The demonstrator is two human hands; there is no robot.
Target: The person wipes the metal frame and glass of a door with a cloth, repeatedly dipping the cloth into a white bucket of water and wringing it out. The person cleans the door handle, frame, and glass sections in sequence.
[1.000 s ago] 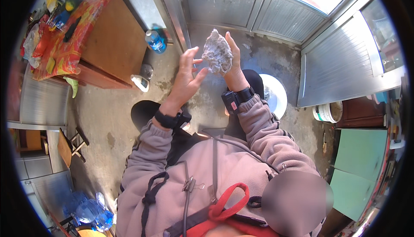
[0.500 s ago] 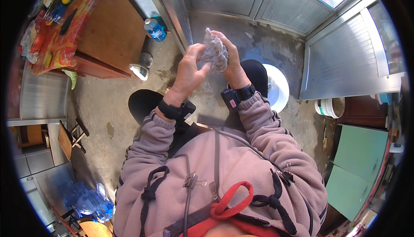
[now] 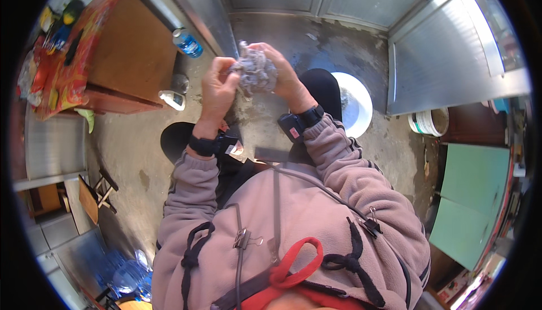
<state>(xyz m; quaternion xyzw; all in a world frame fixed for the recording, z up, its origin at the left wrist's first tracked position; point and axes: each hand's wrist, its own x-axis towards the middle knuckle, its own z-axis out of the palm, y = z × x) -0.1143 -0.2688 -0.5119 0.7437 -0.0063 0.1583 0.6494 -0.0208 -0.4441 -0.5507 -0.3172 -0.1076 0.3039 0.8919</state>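
Versus half a second earlier: grey cloth (image 3: pixel 257 73) more tightly bunched, held at chest height over the concrete floor (image 3: pixel 130 157). Left hand (image 3: pixel 217 87) and right hand (image 3: pixel 282 76) both clenched on it from either side. Cloth's far face hidden behind fingers; white basin (image 3: pixel 355 104) partly blocked by right forearm.

Both hands were raised in front of the chest, bunching a grey crumpled cloth (image 3: pixel 257 73) between them. The left hand (image 3: pixel 217 87) pinched its left edge, and the right hand (image 3: pixel 282 73) curled round its right side; the cloth looked wet, though that was hard to tell. Below on the concrete floor (image 3: pixel 130 152) stood a white basin (image 3: pixel 355 104). A blue-capped bottle (image 3: pixel 187 43) lay beside a wooden surface (image 3: pixel 132 50).
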